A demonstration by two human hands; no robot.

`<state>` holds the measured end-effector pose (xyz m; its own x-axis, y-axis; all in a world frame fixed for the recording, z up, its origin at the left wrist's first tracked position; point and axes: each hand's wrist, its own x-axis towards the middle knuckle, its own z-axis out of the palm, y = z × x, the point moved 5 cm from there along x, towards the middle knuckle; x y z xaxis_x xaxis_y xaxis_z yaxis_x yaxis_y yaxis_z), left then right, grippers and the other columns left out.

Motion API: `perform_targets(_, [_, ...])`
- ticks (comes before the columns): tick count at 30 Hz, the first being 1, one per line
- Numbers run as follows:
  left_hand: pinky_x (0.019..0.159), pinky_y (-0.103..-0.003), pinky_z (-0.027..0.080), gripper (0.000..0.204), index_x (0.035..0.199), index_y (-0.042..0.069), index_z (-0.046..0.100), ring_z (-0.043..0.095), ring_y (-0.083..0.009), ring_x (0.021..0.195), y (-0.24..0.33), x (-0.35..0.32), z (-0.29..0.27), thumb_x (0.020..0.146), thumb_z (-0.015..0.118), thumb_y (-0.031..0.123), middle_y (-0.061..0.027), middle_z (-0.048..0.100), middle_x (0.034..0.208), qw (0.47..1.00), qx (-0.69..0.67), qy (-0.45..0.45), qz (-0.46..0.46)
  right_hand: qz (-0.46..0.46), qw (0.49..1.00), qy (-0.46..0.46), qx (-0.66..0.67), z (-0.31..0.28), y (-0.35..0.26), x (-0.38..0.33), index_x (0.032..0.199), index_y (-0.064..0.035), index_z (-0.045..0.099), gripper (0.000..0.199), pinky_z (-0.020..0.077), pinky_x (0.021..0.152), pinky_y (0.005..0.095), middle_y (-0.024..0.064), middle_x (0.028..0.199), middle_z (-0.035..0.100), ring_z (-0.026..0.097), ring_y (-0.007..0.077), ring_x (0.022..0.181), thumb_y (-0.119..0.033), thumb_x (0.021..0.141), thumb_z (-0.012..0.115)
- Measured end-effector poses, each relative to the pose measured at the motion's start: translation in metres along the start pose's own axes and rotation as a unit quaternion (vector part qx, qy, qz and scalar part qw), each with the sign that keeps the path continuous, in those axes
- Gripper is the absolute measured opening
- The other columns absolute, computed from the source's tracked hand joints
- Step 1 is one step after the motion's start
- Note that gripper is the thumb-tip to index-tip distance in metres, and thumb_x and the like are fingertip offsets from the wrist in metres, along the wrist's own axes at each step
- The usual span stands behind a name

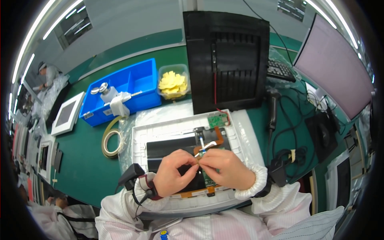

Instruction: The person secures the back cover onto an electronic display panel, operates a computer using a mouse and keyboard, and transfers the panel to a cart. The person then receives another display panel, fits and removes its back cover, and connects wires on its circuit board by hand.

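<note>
Fingertips of my left hand [172,173] and my right hand [227,169] meet in a pinch over an opened device. Whatever is between them is too small to make out. The device has a white plastic housing [139,138] with a black panel [170,146] inside. Just beyond my fingers lie an orange flat cable [216,141] and a silvery strip [209,145]. A green circuit board [209,179] is partly covered by my right hand. In the housing's far right corner sits a smaller green board [218,121] with red wire.
A large black panel [240,44] stands upright behind the housing. To its left are a tub of yellow slips [173,83], a blue divided bin [136,80] with a pump bottle, and tape rolls [113,143]. At right are a handheld scanner [273,108], cables, a keyboard [280,70] and a monitor [334,66].
</note>
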<state>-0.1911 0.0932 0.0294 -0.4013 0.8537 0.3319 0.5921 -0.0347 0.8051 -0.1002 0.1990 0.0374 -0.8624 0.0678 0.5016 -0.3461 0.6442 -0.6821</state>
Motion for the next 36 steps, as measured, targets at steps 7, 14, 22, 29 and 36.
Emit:
perform_targets(7, [0.064, -0.031, 0.046, 0.007, 0.078, 0.001, 0.06, 0.057, -0.0247, 0.072, 0.0004, 0.0005, 0.0004, 0.071, 0.062, 0.002, -0.0103, 0.06, 0.076, 1.0, -0.005, -0.003, 0.005, 0.007, 1.0, 0.003, 0.004, -0.0001, 0.0026, -0.0001, 0.078, 0.0026, 0.06, 0.008, 0.0458, 0.058, 0.0325, 0.0127, 0.075, 0.059, 0.057, 0.0271, 0.067, 0.004, 0.07, 0.062])
perform_targets(14, [0.065, -0.031, 0.046, 0.007, 0.079, 0.0, 0.061, 0.058, -0.0249, 0.073, 0.0, 0.0005, -0.0003, 0.072, 0.062, 0.001, -0.011, 0.061, 0.077, 1.0, -0.018, -0.002, 0.007, 0.011, 1.0, 0.005, 0.007, -0.0011, 0.0033, 0.0007, 0.077, 0.0028, 0.061, 0.007, 0.0463, 0.058, 0.0318, 0.0128, 0.076, 0.06, 0.058, 0.0267, 0.067, 0.004, 0.07, 0.063])
perform_targets(22, [0.065, -0.031, 0.046, 0.008, 0.079, 0.0, 0.061, 0.058, -0.0252, 0.073, -0.0011, -0.0003, 0.0, 0.072, 0.062, 0.001, -0.0115, 0.061, 0.077, 1.0, -0.019, 0.003, 0.008, 0.025, 0.999, 0.001, 0.027, -0.0015, 0.005, 0.0017, 0.077, 0.0029, 0.061, 0.006, 0.0467, 0.059, 0.0313, 0.0126, 0.075, 0.061, 0.058, 0.0265, 0.068, 0.004, 0.071, 0.063])
perform_targets(29, [0.065, -0.031, 0.046, 0.008, 0.079, 0.0, 0.061, 0.058, -0.0256, 0.073, -0.0018, -0.0007, 0.0005, 0.072, 0.062, 0.0, -0.0118, 0.061, 0.077, 1.0, -0.017, 0.004, 0.008, 0.033, 0.999, 0.011, 0.037, 0.001, 0.0071, 0.0015, 0.075, 0.0028, 0.061, 0.006, 0.0455, 0.055, 0.0301, 0.0113, 0.071, 0.06, 0.057, 0.0235, 0.062, 0.004, 0.069, 0.063])
perform_targets(36, [0.066, -0.031, 0.046, 0.008, 0.079, 0.0, 0.06, 0.058, -0.0255, 0.073, -0.0017, -0.0005, 0.0019, 0.072, 0.062, 0.001, -0.0116, 0.061, 0.077, 1.0, -0.017, 0.001, 0.007, 0.037, 0.998, 0.029, 0.034, 0.0008, 0.0076, 0.0009, 0.074, 0.0041, 0.06, 0.007, 0.0445, 0.053, 0.0289, 0.0109, 0.069, 0.059, 0.056, 0.0209, 0.059, 0.004, 0.068, 0.063])
